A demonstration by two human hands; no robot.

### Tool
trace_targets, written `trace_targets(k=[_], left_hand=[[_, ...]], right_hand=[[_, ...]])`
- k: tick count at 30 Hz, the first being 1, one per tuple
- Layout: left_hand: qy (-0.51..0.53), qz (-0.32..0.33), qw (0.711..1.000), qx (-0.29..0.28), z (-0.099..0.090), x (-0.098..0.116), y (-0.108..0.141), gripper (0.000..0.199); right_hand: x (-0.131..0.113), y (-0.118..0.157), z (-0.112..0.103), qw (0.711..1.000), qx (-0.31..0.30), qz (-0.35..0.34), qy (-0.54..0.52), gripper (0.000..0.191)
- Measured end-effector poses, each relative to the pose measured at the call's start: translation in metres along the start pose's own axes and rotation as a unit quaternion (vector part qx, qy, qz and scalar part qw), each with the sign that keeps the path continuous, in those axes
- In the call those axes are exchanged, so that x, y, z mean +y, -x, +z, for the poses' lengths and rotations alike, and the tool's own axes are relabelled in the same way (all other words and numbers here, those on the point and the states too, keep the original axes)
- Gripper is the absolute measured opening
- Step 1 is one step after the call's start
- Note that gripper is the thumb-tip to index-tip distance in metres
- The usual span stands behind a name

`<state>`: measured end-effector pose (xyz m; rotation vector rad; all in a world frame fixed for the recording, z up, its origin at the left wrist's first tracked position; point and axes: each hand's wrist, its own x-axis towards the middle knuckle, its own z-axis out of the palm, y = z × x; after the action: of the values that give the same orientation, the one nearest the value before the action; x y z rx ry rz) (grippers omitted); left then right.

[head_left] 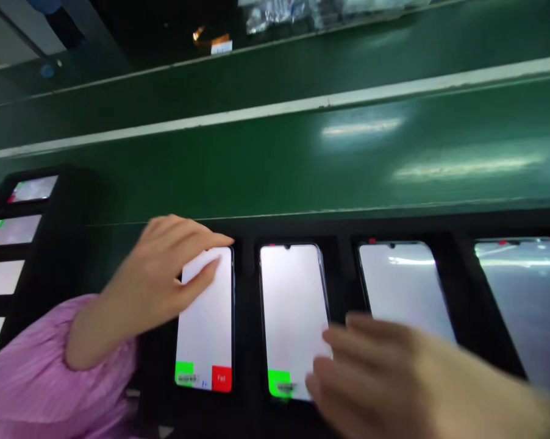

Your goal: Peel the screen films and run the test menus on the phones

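Observation:
My left hand [165, 268], in a pink sleeve [64, 372], is over the top end of a lit smartphone [206, 332]. Its thumb and index finger are apart, with nothing between them. That phone's screen is white, with a green box at bottom left and a red "Fail" box at bottom right. To its right lies a second smartphone [293, 299], also white with a green box. My right hand [375, 372] is blurred by motion above this phone's lower right corner. Its fingers are loosely stretched, and I see nothing held. The hand hides that corner and the lower part of a third smartphone [398, 286].
Another smartphone [526, 299] lies at the right in the same black tray [343, 256]. On the left, a second black tray [50, 244] holds several lit phones. Behind runs a green belt or bench surface [257, 171] with a pale strip [238, 116]. Clear plastic bags [284, 15] lie at the back.

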<state>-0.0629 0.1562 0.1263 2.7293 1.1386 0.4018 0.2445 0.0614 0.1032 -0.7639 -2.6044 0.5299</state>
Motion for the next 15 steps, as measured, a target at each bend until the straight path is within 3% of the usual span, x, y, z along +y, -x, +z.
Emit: trace_targets(k=[1, 2, 4, 7, 10, 15], left_hand=[[-0.039, -0.034, 0.999, -0.008, -0.001, -0.005, 0.007, 0.016], [-0.074, -0.067, 0.995, -0.016, -0.002, -0.009, 0.014, 0.016], [-0.125, -0.113, 0.985, -0.032, -0.004, -0.014, 0.028, 0.023], [-0.151, -0.122, 0.980, -0.036, -0.001, -0.013, 0.041, 0.032], [-0.130, -0.132, 0.982, -0.021, 0.003, -0.011, 0.043, 0.033], [-0.075, -0.167, 0.983, -0.022, -0.003, -0.012, 0.036, 0.033]], right_hand=[[0.012, -0.011, -0.010, 1.000, 0.008, -0.006, -0.027, 0.024], [0.025, -0.022, -0.020, 0.997, 0.012, 0.049, -0.065, 0.022], [0.049, -0.038, -0.035, 0.967, 0.086, 0.175, -0.163, 0.010], [0.069, -0.049, -0.049, 0.913, 0.169, 0.286, -0.236, 0.010], [0.066, -0.050, -0.054, 0.884, 0.220, 0.340, -0.233, 0.008], [0.045, -0.049, -0.056, 0.883, 0.239, 0.346, -0.207, 0.009]])
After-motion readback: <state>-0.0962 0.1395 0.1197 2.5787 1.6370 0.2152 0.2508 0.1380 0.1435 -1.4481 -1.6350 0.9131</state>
